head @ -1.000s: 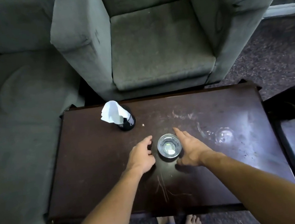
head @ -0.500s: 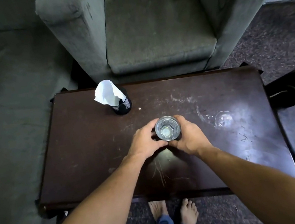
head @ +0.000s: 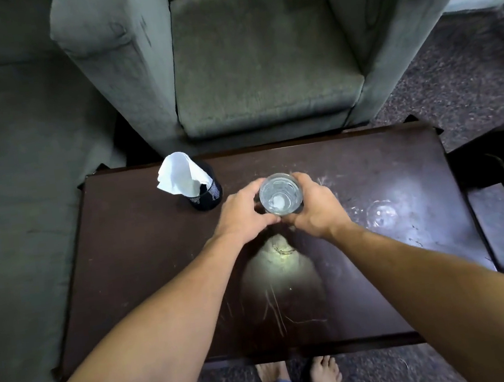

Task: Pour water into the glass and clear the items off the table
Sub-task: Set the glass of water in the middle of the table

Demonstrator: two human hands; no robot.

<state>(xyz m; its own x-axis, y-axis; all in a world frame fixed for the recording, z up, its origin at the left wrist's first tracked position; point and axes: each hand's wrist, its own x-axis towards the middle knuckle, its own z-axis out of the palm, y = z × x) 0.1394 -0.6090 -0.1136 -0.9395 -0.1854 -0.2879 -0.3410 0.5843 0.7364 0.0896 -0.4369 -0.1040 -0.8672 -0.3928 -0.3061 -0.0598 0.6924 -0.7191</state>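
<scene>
Glass (head: 280, 194) sat clamped between both hands over the middle of the dark table (head: 133, 269), rim up, clear liquid visible inside. Left hand (head: 242, 212) wrapped its left side, fingers curled around the wall; right hand (head: 314, 207) wrapped the right side the same way, thumbs meeting at the near edge. Whether the base touched the tabletop couldn't be told; a bright light patch lay on the wood just nearer the person. Black mesh holder (head: 208, 194) with white tissue (head: 180, 175) stood just left of the left hand, apart from it. Wet ring mark (head: 381, 213) lay right of the right hand. Grey armchair (head: 260, 62) beyond the table's far edge.
</scene>
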